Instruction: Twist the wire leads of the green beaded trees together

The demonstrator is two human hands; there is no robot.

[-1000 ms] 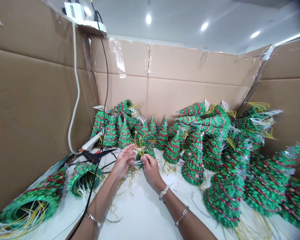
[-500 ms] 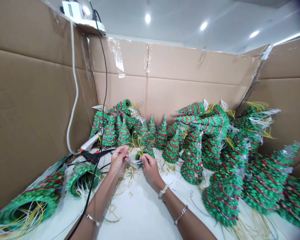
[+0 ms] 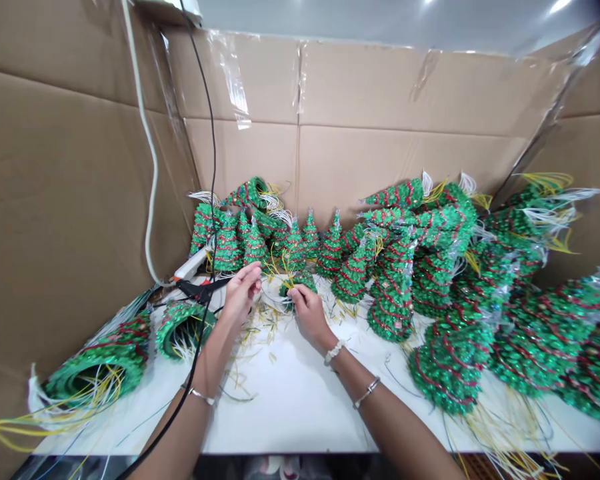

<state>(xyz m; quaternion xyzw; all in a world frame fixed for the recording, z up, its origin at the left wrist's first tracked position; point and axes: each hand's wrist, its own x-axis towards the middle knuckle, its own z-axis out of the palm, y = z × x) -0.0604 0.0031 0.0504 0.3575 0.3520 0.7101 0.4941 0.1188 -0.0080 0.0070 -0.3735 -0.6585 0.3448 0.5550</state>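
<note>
Held item: I see a small green tinsel tree [image 3: 296, 285] between my two hands, just in front of the standing row, tilted, with yellow wires [image 3: 283, 272] sprouting from it.
Right hand: the right hand [image 3: 307, 315] is pinched closed on the tree's lower part, fingertips [image 3: 294, 292] touching it.
Left hand: the left hand [image 3: 240, 293] is half curled, raised just beside the wires; I cannot tell if it has hold of any.
Wrists: a beaded bracelet [image 3: 334, 351] and a metal bangle [image 3: 366, 393] on the right, a metal bangle [image 3: 197, 395] on the left.
Table: a white table [image 3: 290, 417] with loose wire clippings [image 3: 247, 347] scattered under my hands.
Other trees: small upright tinsel trees [image 3: 255, 245] line the back; large ones [image 3: 450, 370] are piled on the right, and two [image 3: 100, 363] [image 3: 183, 327] lie on their sides at left.
Tool: a hot glue gun [image 3: 200, 288] lies near the left hand.
Surroundings: cardboard walls [image 3: 365, 173] stand behind, with a black cable [image 3: 213, 167] hanging in front of them.
</note>
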